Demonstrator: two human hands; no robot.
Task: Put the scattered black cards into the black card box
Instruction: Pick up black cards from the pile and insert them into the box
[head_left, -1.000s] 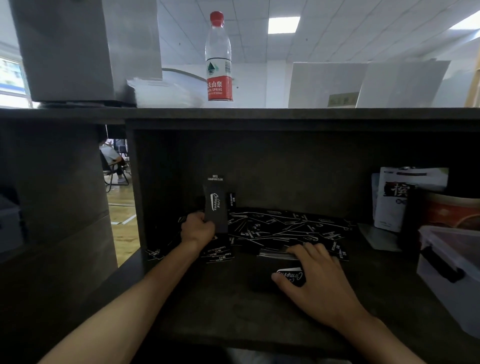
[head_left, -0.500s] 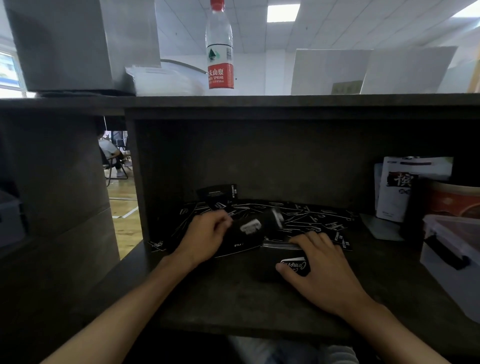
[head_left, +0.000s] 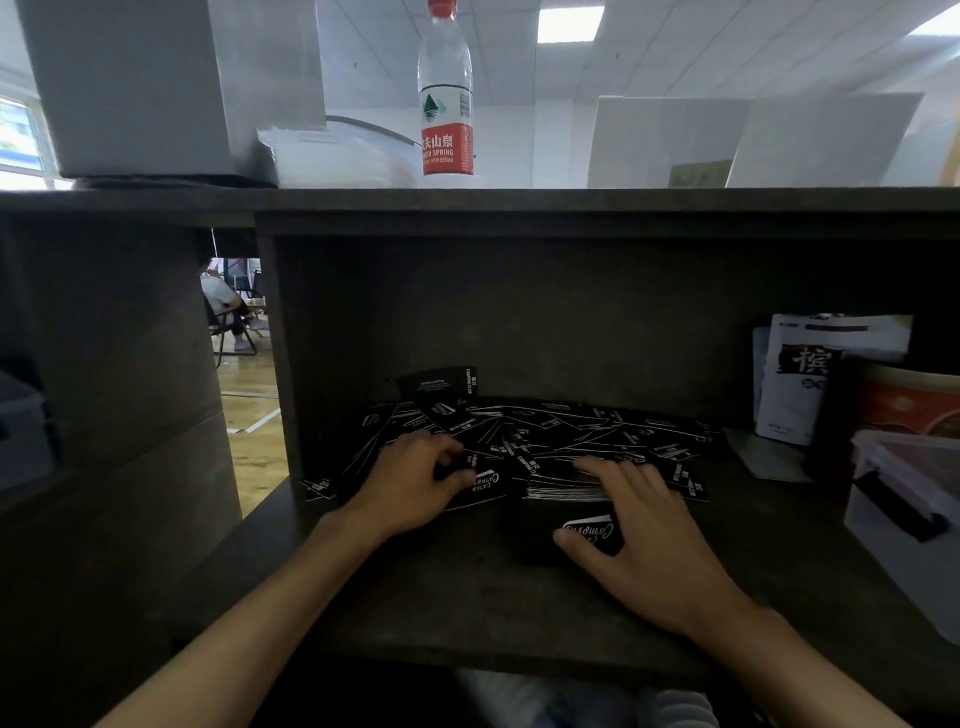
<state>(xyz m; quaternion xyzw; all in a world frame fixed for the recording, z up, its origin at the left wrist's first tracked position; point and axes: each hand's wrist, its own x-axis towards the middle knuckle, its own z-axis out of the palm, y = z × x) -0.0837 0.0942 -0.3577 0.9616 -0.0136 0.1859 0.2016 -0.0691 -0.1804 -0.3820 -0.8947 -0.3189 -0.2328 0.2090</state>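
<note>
Here, both hands (head_left: 644, 530) touch flat, glossy black cards (head_left: 597, 431).

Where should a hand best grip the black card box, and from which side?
Probably by its two long side walls, from above and the near side. The black card box lies flat with its open end facing the scattered black cards. The right hand already rests on it, thumb at its near-left edge.
</note>
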